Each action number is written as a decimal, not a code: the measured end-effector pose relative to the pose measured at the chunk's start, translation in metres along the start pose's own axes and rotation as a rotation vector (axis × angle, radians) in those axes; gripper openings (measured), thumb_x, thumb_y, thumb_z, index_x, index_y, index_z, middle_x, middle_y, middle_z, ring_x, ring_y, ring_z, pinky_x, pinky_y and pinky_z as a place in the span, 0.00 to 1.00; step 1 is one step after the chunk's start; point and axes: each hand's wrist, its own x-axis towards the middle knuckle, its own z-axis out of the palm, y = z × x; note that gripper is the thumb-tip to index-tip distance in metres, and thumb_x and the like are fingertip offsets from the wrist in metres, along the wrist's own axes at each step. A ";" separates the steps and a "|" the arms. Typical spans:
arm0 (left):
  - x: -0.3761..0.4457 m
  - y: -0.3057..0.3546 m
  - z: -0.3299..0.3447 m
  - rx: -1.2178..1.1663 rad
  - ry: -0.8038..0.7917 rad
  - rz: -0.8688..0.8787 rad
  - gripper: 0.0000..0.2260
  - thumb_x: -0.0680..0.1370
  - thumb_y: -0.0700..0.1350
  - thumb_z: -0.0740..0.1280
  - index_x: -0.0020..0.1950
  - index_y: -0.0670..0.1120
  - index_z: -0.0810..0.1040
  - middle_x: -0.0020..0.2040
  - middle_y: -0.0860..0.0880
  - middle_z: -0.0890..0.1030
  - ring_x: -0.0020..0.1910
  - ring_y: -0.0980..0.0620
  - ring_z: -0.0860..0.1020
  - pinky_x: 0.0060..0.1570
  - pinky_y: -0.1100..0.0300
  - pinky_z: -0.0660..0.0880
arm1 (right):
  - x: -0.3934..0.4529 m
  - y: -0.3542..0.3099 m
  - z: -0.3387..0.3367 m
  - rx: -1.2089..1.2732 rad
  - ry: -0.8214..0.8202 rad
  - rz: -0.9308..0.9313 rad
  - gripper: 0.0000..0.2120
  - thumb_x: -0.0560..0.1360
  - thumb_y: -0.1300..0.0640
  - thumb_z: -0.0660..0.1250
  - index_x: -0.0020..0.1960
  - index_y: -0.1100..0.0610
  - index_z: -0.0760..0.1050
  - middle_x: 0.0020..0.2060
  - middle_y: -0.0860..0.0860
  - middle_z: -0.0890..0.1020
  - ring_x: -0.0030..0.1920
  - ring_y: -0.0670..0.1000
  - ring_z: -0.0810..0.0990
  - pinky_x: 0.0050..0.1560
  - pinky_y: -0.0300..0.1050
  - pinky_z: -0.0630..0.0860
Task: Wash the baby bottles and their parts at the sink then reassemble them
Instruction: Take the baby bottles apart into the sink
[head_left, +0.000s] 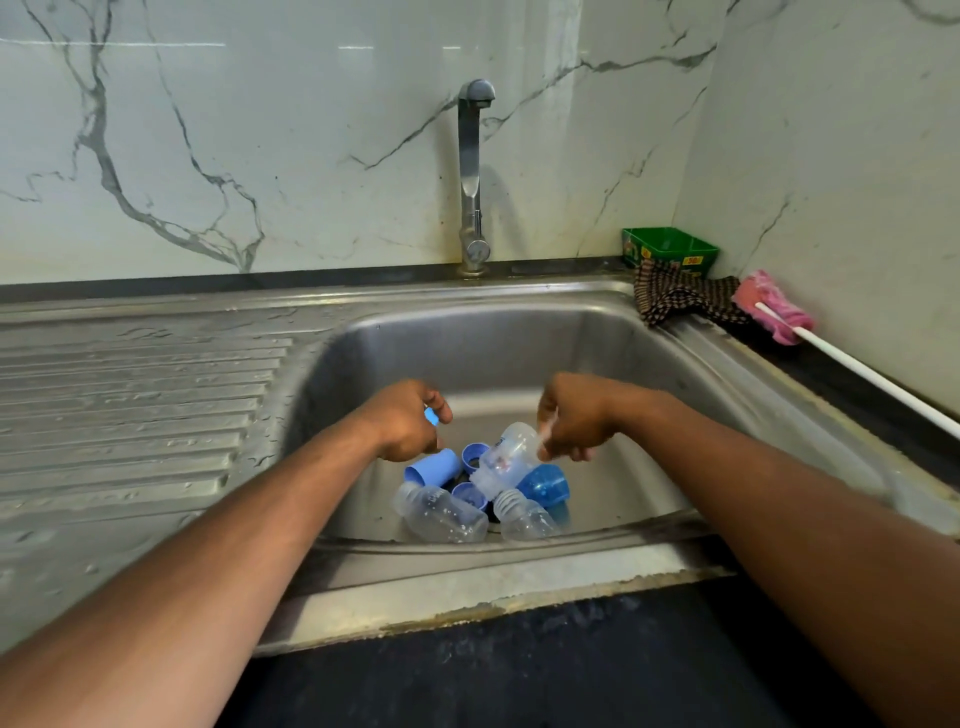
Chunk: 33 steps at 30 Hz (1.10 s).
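Observation:
Both my hands are down in the steel sink (649, 364). My left hand (405, 421) curls around a small blue part (431, 417), mostly hidden by the fingers. My right hand (571, 421) grips the base of a clear baby bottle (506, 457), tilted with its neck pointing down. On the sink floor lie two more clear bottles (441, 514) (524, 517), a light blue cap (434, 467), two blue screw rings (474, 456) (470, 496) and a darker translucent blue dome cap (545, 486).
The tap (472, 176) stands at the back wall, with no water running. A wet ribbed drainboard (135, 395) lies to the left. At the right corner sit a green tub (670, 249), a dark checked cloth (680, 299) and a pink bottle brush (774, 306) with a white handle.

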 end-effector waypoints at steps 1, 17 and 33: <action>0.000 -0.001 0.000 0.052 -0.045 -0.032 0.14 0.77 0.39 0.71 0.61 0.47 0.78 0.53 0.47 0.75 0.48 0.48 0.75 0.47 0.59 0.73 | 0.000 0.002 0.002 -0.050 -0.079 0.076 0.13 0.75 0.59 0.74 0.53 0.67 0.80 0.36 0.56 0.82 0.32 0.52 0.79 0.39 0.45 0.81; 0.008 0.001 0.004 0.302 -0.081 -0.066 0.18 0.79 0.50 0.69 0.66 0.42 0.78 0.63 0.47 0.79 0.61 0.47 0.77 0.64 0.54 0.73 | -0.007 -0.010 -0.002 0.036 0.149 -0.049 0.18 0.69 0.59 0.79 0.56 0.54 0.78 0.40 0.54 0.83 0.34 0.48 0.81 0.34 0.40 0.76; 0.117 0.083 -0.079 0.294 0.454 0.083 0.13 0.77 0.51 0.67 0.58 0.48 0.81 0.57 0.47 0.81 0.54 0.44 0.79 0.55 0.51 0.76 | 0.053 -0.020 -0.046 -0.048 0.723 -0.028 0.26 0.72 0.60 0.67 0.70 0.55 0.72 0.67 0.55 0.73 0.69 0.58 0.68 0.66 0.52 0.71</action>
